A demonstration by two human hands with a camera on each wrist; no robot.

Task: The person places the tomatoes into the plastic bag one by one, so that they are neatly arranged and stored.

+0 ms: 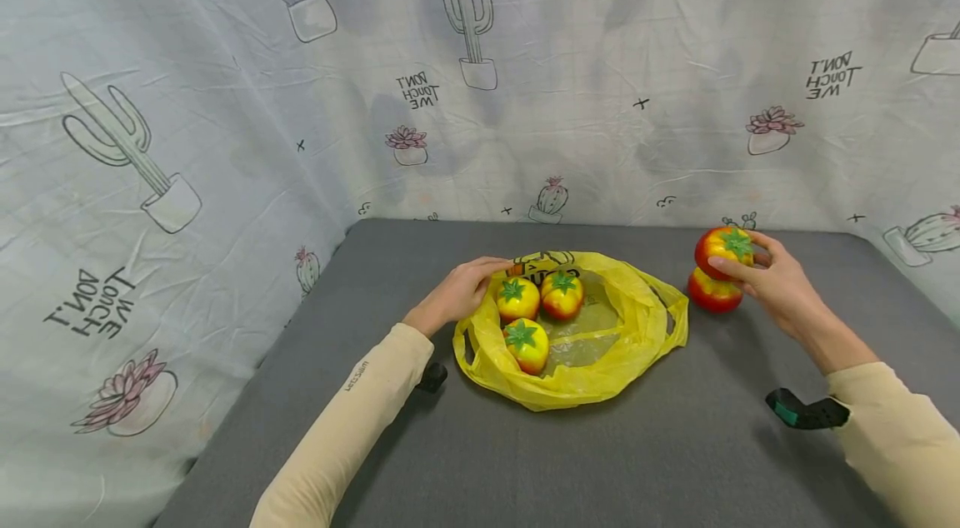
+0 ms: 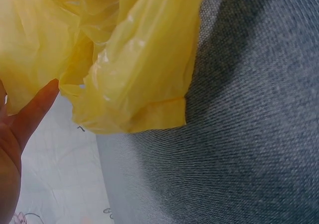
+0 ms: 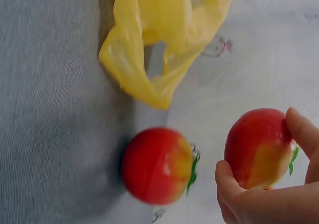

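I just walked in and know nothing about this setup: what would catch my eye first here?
Probably the crinkled yellow plastic bag lying open mid-table, with three red-and-yellow toy tomatoes inside and the left hand on its rim. To its right, the right hand lifts another red toy tomato above one resting on the grey cloth table.

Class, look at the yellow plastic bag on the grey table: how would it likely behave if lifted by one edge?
The yellow bag looks thin and crumpled, so it would probably sag. Its three tomatoes would likely roll together. The left hand rests on its rim.
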